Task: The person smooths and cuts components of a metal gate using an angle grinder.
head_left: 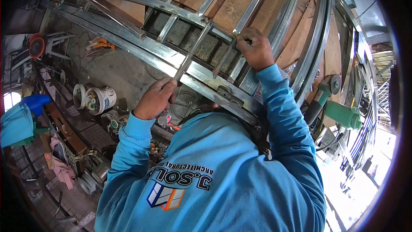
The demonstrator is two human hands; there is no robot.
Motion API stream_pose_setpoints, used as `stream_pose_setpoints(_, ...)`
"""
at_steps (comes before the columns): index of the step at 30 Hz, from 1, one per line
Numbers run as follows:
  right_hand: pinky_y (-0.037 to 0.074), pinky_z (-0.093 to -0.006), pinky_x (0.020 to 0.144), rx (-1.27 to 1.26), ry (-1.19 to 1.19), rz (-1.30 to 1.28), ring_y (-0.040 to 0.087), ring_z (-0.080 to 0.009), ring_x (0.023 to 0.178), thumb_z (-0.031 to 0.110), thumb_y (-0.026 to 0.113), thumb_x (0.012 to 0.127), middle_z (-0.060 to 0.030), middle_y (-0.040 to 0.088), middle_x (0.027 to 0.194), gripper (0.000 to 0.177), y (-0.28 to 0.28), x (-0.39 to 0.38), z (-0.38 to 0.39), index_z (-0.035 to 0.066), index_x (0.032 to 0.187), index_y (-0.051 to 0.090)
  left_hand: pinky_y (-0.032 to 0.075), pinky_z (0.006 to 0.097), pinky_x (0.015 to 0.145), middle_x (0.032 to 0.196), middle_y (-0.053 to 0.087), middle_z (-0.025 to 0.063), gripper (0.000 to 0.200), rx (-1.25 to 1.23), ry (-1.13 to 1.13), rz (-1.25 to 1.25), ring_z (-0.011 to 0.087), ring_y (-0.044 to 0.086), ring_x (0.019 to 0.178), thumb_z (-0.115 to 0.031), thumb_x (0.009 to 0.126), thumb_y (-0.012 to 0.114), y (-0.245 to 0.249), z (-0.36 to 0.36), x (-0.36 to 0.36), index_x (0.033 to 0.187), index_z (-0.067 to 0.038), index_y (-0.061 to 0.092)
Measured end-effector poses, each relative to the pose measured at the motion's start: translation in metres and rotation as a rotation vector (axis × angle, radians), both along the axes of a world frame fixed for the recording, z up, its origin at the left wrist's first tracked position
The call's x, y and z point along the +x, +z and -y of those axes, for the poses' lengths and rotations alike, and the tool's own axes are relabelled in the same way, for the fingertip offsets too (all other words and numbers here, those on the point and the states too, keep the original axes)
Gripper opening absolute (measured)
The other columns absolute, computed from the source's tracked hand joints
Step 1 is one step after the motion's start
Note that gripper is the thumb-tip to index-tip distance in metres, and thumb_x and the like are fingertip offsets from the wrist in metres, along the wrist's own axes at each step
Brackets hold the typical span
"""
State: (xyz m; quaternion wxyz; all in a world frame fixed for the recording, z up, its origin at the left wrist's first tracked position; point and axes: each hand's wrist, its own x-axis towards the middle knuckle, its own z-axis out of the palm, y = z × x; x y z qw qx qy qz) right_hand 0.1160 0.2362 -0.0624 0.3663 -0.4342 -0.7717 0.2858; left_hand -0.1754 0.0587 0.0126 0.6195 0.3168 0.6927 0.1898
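Note:
My left hand (158,99) is closed around the lower end of a narrow metal bar (194,52). The bar slants up and right, its far end meeting a rail of a shiny metal frame (150,1). Over the same frame, my right hand (256,48) is closed, thumb and fingers pinched together at a crosspiece. What the pinch holds is too small to make out. Just below those fingers a short dark bar (224,59) slopes down to the left. A small metal fitting (229,94) sits on the near rail between my arms.
A green angle grinder (322,96) with an exposed disc lies right of my right arm. White buckets (102,100) with things in them stand on the floor at left, near an orange tool (101,44). Brown boards (234,6) lie under the frame. A loose tube (107,13) crosses it.

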Motion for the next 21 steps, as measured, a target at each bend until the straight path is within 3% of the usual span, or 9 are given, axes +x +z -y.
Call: stream_pose_setpoints(21, 0.053, -0.0403, 0.087, -0.003, 0.042, -0.023, 0.066, -0.0316, 0.095, 0.01, 0.072, 0.081, -0.0138, 0.072, 0.095, 0.012, 0.0035, 0.0, 0.0026, 0.0, 0.088, 0.073, 0.038, 0.0264, 0.048, 0.068, 0.053, -0.0006, 0.033, 0.005, -0.03, -0.022, 0.008, 0.046, 0.053, -0.038, 0.107, 0.048, 0.0051, 0.0012, 0.0008, 0.1, -0.008, 0.059)
